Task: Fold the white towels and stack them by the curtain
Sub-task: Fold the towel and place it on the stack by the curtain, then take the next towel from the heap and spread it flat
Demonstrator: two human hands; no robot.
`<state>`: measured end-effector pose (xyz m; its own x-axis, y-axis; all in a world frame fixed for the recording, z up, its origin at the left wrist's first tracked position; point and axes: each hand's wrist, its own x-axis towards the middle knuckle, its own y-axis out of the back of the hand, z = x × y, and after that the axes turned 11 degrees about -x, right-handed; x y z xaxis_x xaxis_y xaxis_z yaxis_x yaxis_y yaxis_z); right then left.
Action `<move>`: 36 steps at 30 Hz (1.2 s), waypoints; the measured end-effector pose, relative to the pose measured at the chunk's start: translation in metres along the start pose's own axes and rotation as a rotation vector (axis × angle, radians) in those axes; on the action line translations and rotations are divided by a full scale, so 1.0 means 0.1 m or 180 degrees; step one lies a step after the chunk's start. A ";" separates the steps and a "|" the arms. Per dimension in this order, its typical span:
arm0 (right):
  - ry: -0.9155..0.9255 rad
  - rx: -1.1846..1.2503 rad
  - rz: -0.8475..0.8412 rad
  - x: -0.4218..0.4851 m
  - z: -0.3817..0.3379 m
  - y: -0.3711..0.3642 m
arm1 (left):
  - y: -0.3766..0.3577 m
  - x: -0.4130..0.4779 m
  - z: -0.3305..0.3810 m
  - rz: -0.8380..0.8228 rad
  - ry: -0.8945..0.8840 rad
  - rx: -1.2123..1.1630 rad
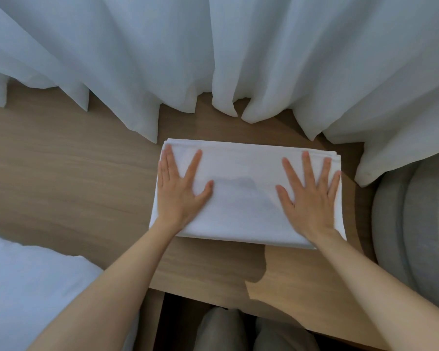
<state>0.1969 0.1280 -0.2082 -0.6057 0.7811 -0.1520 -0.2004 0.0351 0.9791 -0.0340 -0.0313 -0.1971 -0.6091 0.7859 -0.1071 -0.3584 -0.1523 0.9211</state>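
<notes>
One folded towel (243, 198) lies on the tabletop (61, 173), just short of the curtain (213, 59) hem. Fold looks done, placement about right. White fabric (31, 287) at lower left may be more to fold, can't tell. Long axis runs left-right along the curtain, rounded fold toward the person. Left hand (179, 196) and right hand (311, 201) press flat, fingers spread, gripping nothing.

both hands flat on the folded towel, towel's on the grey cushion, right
No: the head view shows the towel on the wooden surface, beside the grey cushion; left hand and right hand do lie flat on it.
</notes>
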 end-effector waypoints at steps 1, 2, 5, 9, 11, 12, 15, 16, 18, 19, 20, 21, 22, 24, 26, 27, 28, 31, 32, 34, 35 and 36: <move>0.0017 -0.0002 -0.0024 0.02 0.00 0.00 | 0.01 0.02 0.00 -0.0014 0.0013 -0.0004; 0.0031 0.0012 -0.0066 0.03 0.00 0.02 | 0.02 0.02 0.00 -0.0037 0.0017 0.0005; -0.0016 -0.0012 -0.0271 0.01 0.01 0.11 | 0.09 0.02 0.06 -0.0134 -0.0017 0.0092; 0.0064 0.0070 -0.0874 0.00 0.04 0.38 | 0.26 0.04 0.18 -0.0703 0.0253 0.0215; 0.0030 0.0232 -0.1111 0.00 0.08 0.63 | 0.42 0.07 0.37 -0.0965 0.0281 0.0417; -0.0023 0.0311 -0.1130 -0.02 0.10 0.78 | 0.51 0.05 0.49 -0.1012 0.0197 0.0497; -0.0110 0.0485 -0.0833 -0.17 0.17 1.23 | 0.81 -0.08 0.86 -0.0966 -0.0085 0.0460; -0.0124 0.0560 -0.0684 -0.24 0.21 1.39 | 0.92 -0.13 0.98 -0.0924 -0.0150 0.0372; -0.0137 0.0723 -0.0431 -0.39 0.31 1.68 | 1.15 -0.24 1.22 -0.0784 -0.0251 0.0131; -0.0128 0.0790 -0.0332 -0.47 0.37 1.82 | 1.27 -0.30 1.33 -0.0717 -0.0304 0.0016; -0.0112 0.0846 -0.0244 -0.56 0.44 1.94 | 1.39 -0.38 1.44 -0.0670 -0.0351 -0.0074; -0.0113 0.0900 -0.0159 -0.66 0.50 2.06 | 1.50 -0.46 1.55 -0.0618 -0.0401 -0.0128; -0.0144 0.0947 -0.0083 -0.76 0.56 2.17 | 1.59 -0.55 1.65 -0.0569 -0.0465 -0.0154; -0.0249 0.1015 0.0018 -0.94 0.70 2.38 | 1.76 -0.72 1.84 -0.0544 -0.0573 -0.0200; -0.0342 0.1066 0.0089 -1.12 0.84 2.53 | 1.87 -0.89 2.01 -0.0531 -0.0687 -0.0228; -0.0383 0.1087 0.0119 -1.20 0.92 2.60 | 1.92 -0.95 2.09 -0.0512 -0.0749 -0.0239; -0.0414 0.1104 0.0151 -1.28 1.00 2.66 | 1.97 -1.02 2.18 -0.0501 -0.0798 -0.0249; -0.0520 0.1179 0.0337 -1.50 1.28 2.79 | 2.06 -1.16 2.46 -0.0479 -0.0940 -0.0218; -0.0563 0.1222 0.0390 -1.57 1.38 2.83 | 2.07 -1.20 2.57 -0.0493 -0.0995 -0.0196; -0.0596 0.1292 0.0443 -1.70 1.58 2.87 | 2.09 -1.26 2.80 -0.0499 -0.1122 -0.0161; -0.0574 0.1304 0.0455 -1.75 1.70 2.89 | 2.08 -1.29 2.94 -0.0480 -0.1191 -0.0134; -0.0559 0.1318 0.0455 -1.80 1.83 2.89 | 2.08 -1.31 3.09 -0.0473 -0.1257 -0.0116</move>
<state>0.3885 0.1118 0.1271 -0.4582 0.8886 -0.0214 0.2211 0.1372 0.9656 0.1896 0.0191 0.1239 -0.2336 0.9691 -0.0794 -0.4510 -0.0356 0.8918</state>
